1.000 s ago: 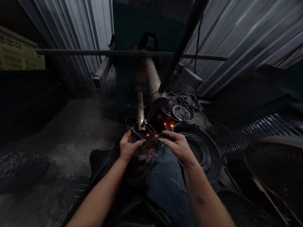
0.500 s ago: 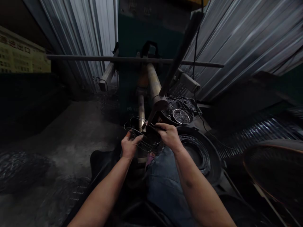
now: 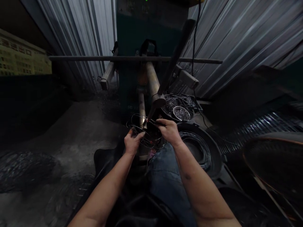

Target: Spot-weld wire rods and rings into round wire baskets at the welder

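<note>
A round frame of bent metal wire (image 3: 131,121) lies across the lower arm (image 3: 141,108) of a spot welder, near its tip. My left hand (image 3: 133,143) is closed on the frame's left side, thumb pointing inward. From the right, the fingers of my right hand (image 3: 169,130) pinch a thin metal wire (image 3: 152,121) whose far end reaches the electrode tips. The upper electrode (image 3: 151,113) comes down on the wires there, with a small orange glow at the contact. Shadow hides exactly how the wires cross.
A dark round tub (image 3: 214,157) holding coiled wire stands at my right. Behind it are a basin of loose wire and a small round container (image 3: 181,113) of metal bits. A long horizontal bar (image 3: 94,58) crosses the green machine. Wire heaps (image 3: 26,168) lie on the floor at left.
An orange glow at the contact is brighter, with reddish specks below it. A green light shows at the top of the machine. Both hands keep their hold; the view has shifted slightly.
</note>
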Demonstrator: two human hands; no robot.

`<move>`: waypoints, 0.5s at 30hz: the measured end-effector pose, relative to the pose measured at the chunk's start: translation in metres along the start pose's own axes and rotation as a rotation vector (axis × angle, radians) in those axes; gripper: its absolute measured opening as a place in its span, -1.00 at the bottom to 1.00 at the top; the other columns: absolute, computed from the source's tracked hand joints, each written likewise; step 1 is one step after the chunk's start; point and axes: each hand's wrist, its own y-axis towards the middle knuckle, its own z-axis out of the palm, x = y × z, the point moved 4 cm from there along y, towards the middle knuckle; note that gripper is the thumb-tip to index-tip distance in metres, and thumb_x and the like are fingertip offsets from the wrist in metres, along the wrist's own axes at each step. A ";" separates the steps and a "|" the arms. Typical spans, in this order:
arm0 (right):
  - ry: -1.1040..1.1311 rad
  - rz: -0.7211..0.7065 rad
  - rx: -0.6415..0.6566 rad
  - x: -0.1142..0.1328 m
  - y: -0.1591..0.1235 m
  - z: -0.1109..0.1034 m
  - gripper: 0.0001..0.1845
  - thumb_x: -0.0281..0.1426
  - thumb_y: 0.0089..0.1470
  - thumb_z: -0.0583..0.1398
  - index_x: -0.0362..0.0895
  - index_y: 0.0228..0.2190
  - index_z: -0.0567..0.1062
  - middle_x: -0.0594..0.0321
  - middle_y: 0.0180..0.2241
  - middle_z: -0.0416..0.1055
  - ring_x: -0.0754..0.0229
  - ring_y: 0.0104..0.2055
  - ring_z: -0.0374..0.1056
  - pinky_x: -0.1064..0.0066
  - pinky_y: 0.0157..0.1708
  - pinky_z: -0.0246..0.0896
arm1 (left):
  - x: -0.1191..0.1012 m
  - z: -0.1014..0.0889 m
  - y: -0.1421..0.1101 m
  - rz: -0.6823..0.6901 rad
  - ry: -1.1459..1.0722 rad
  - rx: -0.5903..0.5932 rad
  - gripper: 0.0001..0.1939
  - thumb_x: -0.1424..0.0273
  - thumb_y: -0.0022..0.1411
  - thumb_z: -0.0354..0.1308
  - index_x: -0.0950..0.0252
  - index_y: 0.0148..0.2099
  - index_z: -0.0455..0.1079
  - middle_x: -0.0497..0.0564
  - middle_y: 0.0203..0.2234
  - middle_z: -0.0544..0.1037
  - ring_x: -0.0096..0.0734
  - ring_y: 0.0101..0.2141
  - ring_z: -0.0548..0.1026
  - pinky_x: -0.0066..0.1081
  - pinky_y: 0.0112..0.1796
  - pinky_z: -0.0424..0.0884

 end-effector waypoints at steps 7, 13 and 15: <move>-0.088 0.014 -0.002 0.000 0.005 0.003 -0.84 -0.45 -0.04 0.24 -0.13 -0.34 0.60 0.24 -0.33 0.56 0.14 -0.25 0.47 0.41 -0.16 0.31 | 0.002 -0.002 0.005 0.050 0.097 0.006 -0.40 0.22 -0.26 0.42 0.40 -0.14 0.45 0.02 -0.40 0.54 -0.47 -0.43 0.44 -0.48 -0.35 0.36; -0.447 -0.080 -0.179 0.036 -0.051 -0.006 -0.72 -0.51 0.05 0.14 -0.16 -0.18 0.53 0.11 -0.17 0.50 0.08 -0.09 0.39 0.31 -0.02 0.23 | -0.020 -0.006 -0.011 0.106 0.310 0.036 -0.44 0.16 -0.24 0.39 0.41 -0.19 0.47 0.04 -0.42 0.54 -0.43 -0.45 0.44 -0.46 -0.39 0.36; -0.491 -0.136 0.002 0.040 -0.092 0.007 -0.74 -0.51 0.07 0.10 -0.15 -0.21 0.52 0.13 -0.23 0.51 0.10 -0.15 0.41 0.34 -0.09 0.29 | -0.026 -0.006 -0.026 0.139 0.395 0.057 -0.44 0.16 -0.26 0.39 0.40 -0.21 0.48 0.02 -0.44 0.54 -0.40 -0.45 0.46 -0.44 -0.39 0.38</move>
